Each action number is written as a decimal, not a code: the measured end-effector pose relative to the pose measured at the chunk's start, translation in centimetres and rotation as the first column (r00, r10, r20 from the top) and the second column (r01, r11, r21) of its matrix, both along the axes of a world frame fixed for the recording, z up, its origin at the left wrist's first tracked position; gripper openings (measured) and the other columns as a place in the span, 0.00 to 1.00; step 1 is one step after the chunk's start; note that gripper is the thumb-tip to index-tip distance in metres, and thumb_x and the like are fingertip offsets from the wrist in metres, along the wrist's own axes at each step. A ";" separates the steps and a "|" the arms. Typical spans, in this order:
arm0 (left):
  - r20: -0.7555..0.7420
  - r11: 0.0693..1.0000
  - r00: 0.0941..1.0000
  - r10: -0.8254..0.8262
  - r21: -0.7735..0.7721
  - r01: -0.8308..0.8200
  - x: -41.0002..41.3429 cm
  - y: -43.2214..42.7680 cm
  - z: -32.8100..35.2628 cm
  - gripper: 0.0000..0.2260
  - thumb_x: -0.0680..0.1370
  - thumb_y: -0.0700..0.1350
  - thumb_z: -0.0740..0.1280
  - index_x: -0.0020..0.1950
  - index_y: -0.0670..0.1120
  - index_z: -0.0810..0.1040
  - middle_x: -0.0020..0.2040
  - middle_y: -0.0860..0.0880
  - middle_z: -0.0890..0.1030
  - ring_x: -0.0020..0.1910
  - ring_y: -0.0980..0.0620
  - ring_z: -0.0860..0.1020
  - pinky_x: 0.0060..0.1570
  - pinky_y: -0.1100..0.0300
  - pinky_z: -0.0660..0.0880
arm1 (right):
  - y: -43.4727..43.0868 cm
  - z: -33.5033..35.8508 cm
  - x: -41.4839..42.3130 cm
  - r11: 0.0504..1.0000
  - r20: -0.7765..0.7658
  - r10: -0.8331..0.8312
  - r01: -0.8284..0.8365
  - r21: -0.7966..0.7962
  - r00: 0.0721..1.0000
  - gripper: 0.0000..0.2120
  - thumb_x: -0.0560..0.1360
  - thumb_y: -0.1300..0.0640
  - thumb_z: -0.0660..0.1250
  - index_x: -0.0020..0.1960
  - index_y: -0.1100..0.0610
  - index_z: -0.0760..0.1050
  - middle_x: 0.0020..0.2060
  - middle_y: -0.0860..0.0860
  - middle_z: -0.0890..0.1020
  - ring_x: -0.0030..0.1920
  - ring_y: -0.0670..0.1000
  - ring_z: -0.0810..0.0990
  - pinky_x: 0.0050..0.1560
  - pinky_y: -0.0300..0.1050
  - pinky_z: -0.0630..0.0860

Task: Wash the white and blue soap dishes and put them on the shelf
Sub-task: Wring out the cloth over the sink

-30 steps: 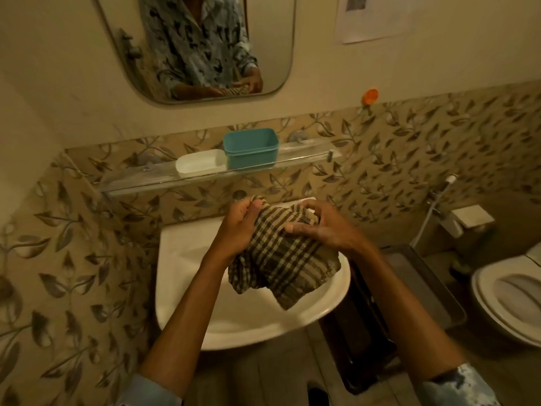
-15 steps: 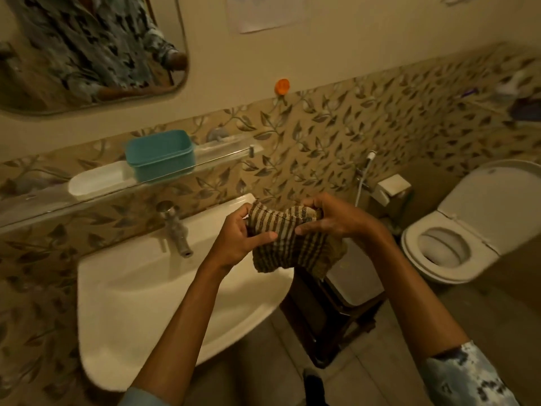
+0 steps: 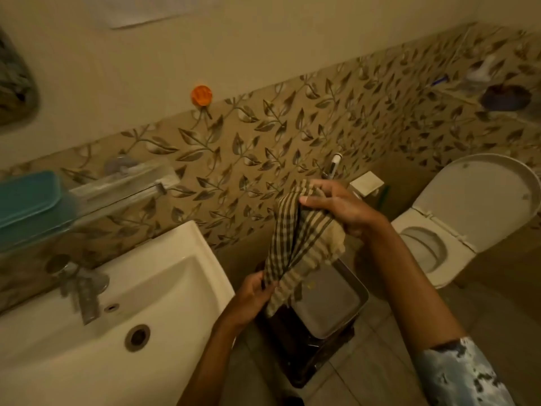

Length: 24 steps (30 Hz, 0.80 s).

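The blue soap dish point(image 3: 27, 200) stands on the glass shelf point(image 3: 123, 189) at the far left edge of the view; the white dish is out of frame. A brown checked cloth point(image 3: 295, 238) hangs between my hands, to the right of the sink. My right hand point(image 3: 336, 206) grips its top end. My left hand point(image 3: 251, 294) pinches its lower end, over a dark stand.
The white sink point(image 3: 123, 312) with its tap point(image 3: 82, 291) lies at lower left. A dark stand with a grey tray point(image 3: 330, 306) sits beside it on the floor. A toilet point(image 3: 456, 224) with raised lid is at right. An orange hook point(image 3: 201, 95) is on the wall.
The view has swung right, away from the sink and shelf. My right hand has lifted the cloth's top while my left has dropped to its lower end, stretching it out.
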<state>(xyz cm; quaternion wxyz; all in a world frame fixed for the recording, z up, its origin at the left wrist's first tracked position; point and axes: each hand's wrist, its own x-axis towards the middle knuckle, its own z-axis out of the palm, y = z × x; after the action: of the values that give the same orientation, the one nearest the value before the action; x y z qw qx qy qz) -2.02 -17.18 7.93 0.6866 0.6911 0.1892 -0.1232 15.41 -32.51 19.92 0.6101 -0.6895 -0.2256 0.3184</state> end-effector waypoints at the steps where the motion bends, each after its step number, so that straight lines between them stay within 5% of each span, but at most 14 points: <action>1: 0.004 1.000 1.000 0.027 -0.011 -0.027 1.0 -0.1 0.5 0.06 0.79 0.41 0.62 0.50 0.53 0.74 0.47 0.56 0.80 0.42 0.69 0.80 0.41 0.72 0.75 | -0.8 -0.5 1.5 0.998 -0.024 -0.060 0.060 -0.008 0.998 0.11 0.76 0.62 0.65 0.57 0.62 0.76 0.48 0.54 0.82 0.50 0.52 0.81 0.53 0.46 0.78; 7: 0.075 0.995 0.993 0.096 0.019 -0.097 5.8 0.5 3.3 0.07 0.79 0.48 0.60 0.54 0.59 0.71 0.54 0.57 0.78 0.52 0.62 0.78 0.51 0.64 0.76 | -3.8 -7.1 8.2 0.964 -0.164 -0.256 0.239 -0.113 0.953 0.11 0.74 0.59 0.66 0.55 0.62 0.76 0.52 0.60 0.80 0.53 0.57 0.79 0.59 0.54 0.75; 11: 0.095 0.989 0.984 0.149 -0.002 -0.150 9.1 0.1 5.3 0.24 0.74 0.54 0.65 0.67 0.48 0.70 0.63 0.48 0.78 0.60 0.53 0.78 0.60 0.55 0.76 | -3.8 -12.3 9.4 0.947 -0.257 -0.315 0.286 -0.144 0.914 0.11 0.74 0.59 0.68 0.54 0.61 0.77 0.51 0.58 0.81 0.52 0.57 0.80 0.56 0.52 0.76; 13: 0.095 0.980 0.976 0.197 -0.047 -0.193 10.6 -0.4 6.1 0.15 0.77 0.49 0.64 0.63 0.47 0.74 0.59 0.46 0.80 0.56 0.51 0.80 0.51 0.57 0.79 | -2.8 -14.2 8.7 0.931 -0.259 -0.356 0.316 -0.183 0.898 0.17 0.74 0.57 0.69 0.60 0.63 0.73 0.51 0.55 0.79 0.52 0.55 0.78 0.54 0.51 0.76; 16: 0.039 0.967 0.968 0.247 -0.065 -0.244 12.9 -1.7 7.2 0.12 0.79 0.46 0.63 0.59 0.42 0.75 0.54 0.41 0.81 0.46 0.49 0.83 0.36 0.61 0.81 | -1.2 -15.2 6.4 0.903 -0.067 -0.383 0.358 -0.237 0.921 0.27 0.74 0.51 0.70 0.68 0.59 0.67 0.58 0.49 0.71 0.60 0.52 0.73 0.55 0.45 0.73; 19: -0.048 0.929 0.933 0.357 -0.086 -0.360 15.0 -2.3 6.8 0.09 0.79 0.44 0.63 0.55 0.39 0.74 0.43 0.42 0.79 0.31 0.55 0.81 0.30 0.64 0.79 | -0.6 -14.5 2.9 0.941 0.002 -0.335 0.335 0.046 0.942 0.27 0.72 0.41 0.67 0.64 0.56 0.71 0.57 0.49 0.76 0.60 0.52 0.76 0.53 0.42 0.74; 21: -0.121 0.887 0.896 0.428 -0.135 -0.442 16.3 -2.6 6.5 0.09 0.79 0.42 0.63 0.55 0.38 0.74 0.41 0.42 0.78 0.32 0.53 0.81 0.29 0.64 0.79 | -0.7 -14.6 1.0 0.935 0.032 -0.297 0.284 0.214 0.954 0.32 0.68 0.37 0.67 0.62 0.60 0.72 0.53 0.49 0.79 0.55 0.49 0.78 0.53 0.41 0.76; 24: -0.187 0.794 0.835 0.518 -0.259 -0.551 17.9 -2.9 6.1 0.10 0.78 0.39 0.64 0.57 0.36 0.72 0.42 0.41 0.78 0.38 0.50 0.80 0.29 0.62 0.80 | -0.8 -15.8 0.2 0.931 0.018 -0.280 0.267 0.248 0.960 0.23 0.67 0.53 0.75 0.58 0.58 0.74 0.46 0.44 0.82 0.50 0.43 0.81 0.48 0.37 0.76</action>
<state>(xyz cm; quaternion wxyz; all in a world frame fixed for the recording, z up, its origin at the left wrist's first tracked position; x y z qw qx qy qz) 15.84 -20.04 14.01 0.7795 0.4884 0.3919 0.0118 15.63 -33.35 4.08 0.7223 -0.6423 -0.1809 0.1818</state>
